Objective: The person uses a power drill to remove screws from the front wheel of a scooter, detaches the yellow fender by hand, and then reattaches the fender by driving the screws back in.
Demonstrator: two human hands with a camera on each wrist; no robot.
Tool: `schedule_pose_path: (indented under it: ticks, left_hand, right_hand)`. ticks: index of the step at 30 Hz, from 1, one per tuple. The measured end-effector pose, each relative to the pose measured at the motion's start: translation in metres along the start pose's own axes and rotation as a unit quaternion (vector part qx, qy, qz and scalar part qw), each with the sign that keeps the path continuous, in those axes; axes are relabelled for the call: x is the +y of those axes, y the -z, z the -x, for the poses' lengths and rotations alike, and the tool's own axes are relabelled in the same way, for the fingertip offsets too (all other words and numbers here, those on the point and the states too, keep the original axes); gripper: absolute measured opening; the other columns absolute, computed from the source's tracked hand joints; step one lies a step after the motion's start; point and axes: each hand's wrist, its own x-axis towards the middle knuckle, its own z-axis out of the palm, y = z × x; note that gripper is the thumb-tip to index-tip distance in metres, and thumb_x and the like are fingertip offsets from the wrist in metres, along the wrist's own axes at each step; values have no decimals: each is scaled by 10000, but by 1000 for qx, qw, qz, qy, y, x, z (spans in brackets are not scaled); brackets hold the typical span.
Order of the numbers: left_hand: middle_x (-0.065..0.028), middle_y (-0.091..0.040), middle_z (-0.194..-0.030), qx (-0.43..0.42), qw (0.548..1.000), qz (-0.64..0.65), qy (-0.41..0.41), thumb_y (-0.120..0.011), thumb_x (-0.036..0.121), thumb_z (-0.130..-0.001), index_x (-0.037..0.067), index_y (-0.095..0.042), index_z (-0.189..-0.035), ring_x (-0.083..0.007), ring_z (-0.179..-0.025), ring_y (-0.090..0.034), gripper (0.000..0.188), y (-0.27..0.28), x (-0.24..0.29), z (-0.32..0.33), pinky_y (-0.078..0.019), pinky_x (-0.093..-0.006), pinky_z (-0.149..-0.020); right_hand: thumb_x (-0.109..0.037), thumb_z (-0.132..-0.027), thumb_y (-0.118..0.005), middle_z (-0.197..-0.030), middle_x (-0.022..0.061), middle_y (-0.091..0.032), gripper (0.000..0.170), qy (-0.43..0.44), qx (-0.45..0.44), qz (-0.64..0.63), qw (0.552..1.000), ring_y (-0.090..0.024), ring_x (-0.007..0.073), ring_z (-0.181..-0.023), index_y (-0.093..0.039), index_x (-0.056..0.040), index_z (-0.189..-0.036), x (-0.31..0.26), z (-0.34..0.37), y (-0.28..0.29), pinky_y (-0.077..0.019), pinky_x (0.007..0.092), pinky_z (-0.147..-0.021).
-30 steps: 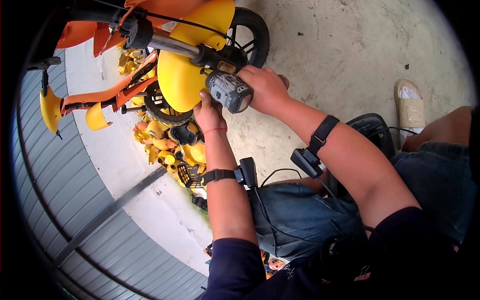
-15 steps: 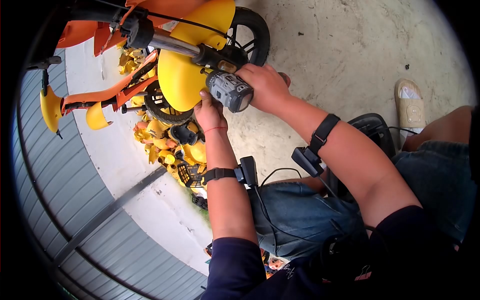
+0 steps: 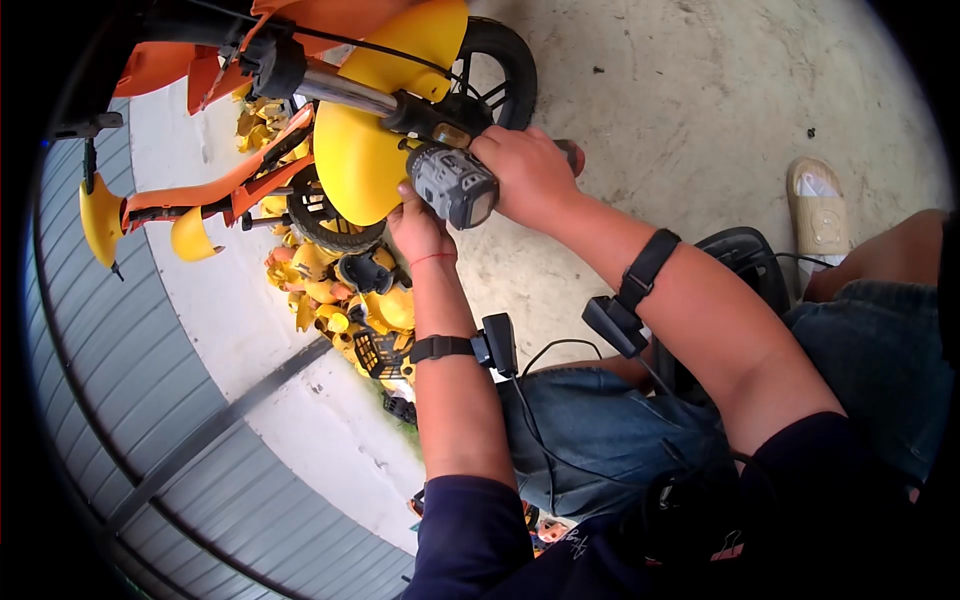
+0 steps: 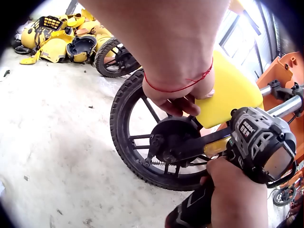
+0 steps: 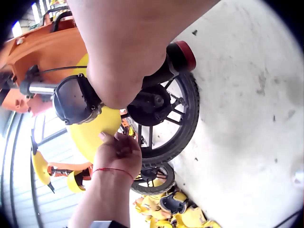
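Note:
My right hand (image 3: pixel 530 175) grips the handle of a grey and black cordless drill (image 3: pixel 455 185). The drill's nose points at the yellow front fender (image 3: pixel 355 160), beside the fork leg (image 4: pixel 287 107). In the right wrist view the drill's red and black base (image 5: pixel 183 56) sticks out past the hand. My left hand (image 3: pixel 418 230) pinches the fender's lower edge, its thumb on the outer face and the other fingers curled behind it. The drill tip is hidden in the wrist views. A black spoked wheel (image 4: pixel 164 147) sits under the fender.
A second orange and yellow bike (image 3: pixel 215 185) stands behind. Yellow plastic parts (image 3: pixel 385 305) lie heaped by the white wall (image 3: pixel 190 230). A dark seat (image 3: pixel 745 260) shows beside the person's leg. The floor (image 3: pixel 680 100) is pale concrete.
The drill's rear end has tilted slightly down and to the left in the head view, and its red base shows more. The left hand keeps its hold on the fender.

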Motion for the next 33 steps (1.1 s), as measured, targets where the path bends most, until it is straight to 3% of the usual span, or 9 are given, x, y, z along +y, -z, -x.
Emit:
schedule_pose_path:
  ticks: [8,18,21,22,24,25,29,30,33]
  left_hand:
    - [-110,-655,-1204,4,1000,3,-6,-572,251,-1041,45,-551,-1220,-237,-1054,-667,274,-2,1,0,-584,-380,-866]
    - [-73,-668,-1152,20,1000,19,-5,-615,248,-1020,78,-561,-1205,-210,-987,-678,257,-8,4,2,-583,-372,-839]
    - [-56,-666,-1144,7,997,-8,77,-641,260,-1005,112,-558,-1257,-200,-947,-666,304,-5,17,5,-571,-356,-829]
    - [-88,-649,-1218,8,987,-94,129,-611,369,-1014,63,-532,-1329,-230,-1016,-653,447,4,19,1,-553,-383,-882]
    - [-133,-614,-1306,-24,958,-85,271,-554,521,-1005,-11,-481,-1399,-261,-1104,-625,665,4,33,2,-523,-420,-949]
    - [-171,-573,-1369,-50,956,-87,277,-517,603,-988,-61,-422,-1443,-276,-1161,-596,811,-1,40,7,-493,-430,-998]
    - [-172,-582,-1348,-128,960,-61,242,-549,571,-984,-19,-461,-1433,-267,-1170,-589,747,-24,59,12,-463,-408,-1034]
    - [-127,-617,-1279,-120,965,-50,228,-594,536,-976,48,-536,-1370,-243,-1158,-590,630,-36,65,19,-463,-387,-1020]
    - [-49,-626,-1207,-143,960,-21,240,-662,468,-959,134,-581,-1272,-190,-1107,-586,465,-44,64,21,-466,-373,-977]
  right_hand:
    - [-70,-669,-737,-951,60,-640,330,-9,25,-28,999,-635,304,-891,-628,-94,-980,-3,6,-8,-449,417,-772]
    - [-103,-713,-710,-970,64,-643,298,-51,15,-61,997,-630,331,-894,-635,-112,-1001,-8,9,-7,-472,422,-816]
    - [-114,-715,-726,-946,64,-644,311,-28,17,-48,998,-638,299,-922,-650,-116,-1016,-2,4,-4,-448,413,-806]
    - [-108,-715,-721,-958,65,-647,326,-12,16,-49,999,-637,301,-930,-652,-119,-1034,1,3,-4,-449,414,-818]
    - [-96,-713,-709,-980,70,-650,363,1,-6,-41,999,-634,307,-949,-654,-125,-1071,3,-3,2,-451,416,-837]
    - [-89,-711,-702,-989,72,-650,385,-2,-25,-29,999,-631,310,-960,-654,-126,-1091,2,-5,6,-451,417,-844]
    - [-66,-700,-683,-1042,83,-653,456,19,-61,-22,998,-618,319,-1015,-645,-130,-1149,14,-10,3,-450,427,-871]
    - [-64,-699,-683,-1049,82,-655,460,25,-61,-31,997,-617,318,-1022,-643,-131,-1153,18,-10,-1,-450,427,-877]
    - [-98,-721,-719,-1075,99,-660,470,36,-66,-14,997,-626,357,-1006,-635,-132,-1182,22,-11,-3,-493,458,-865]
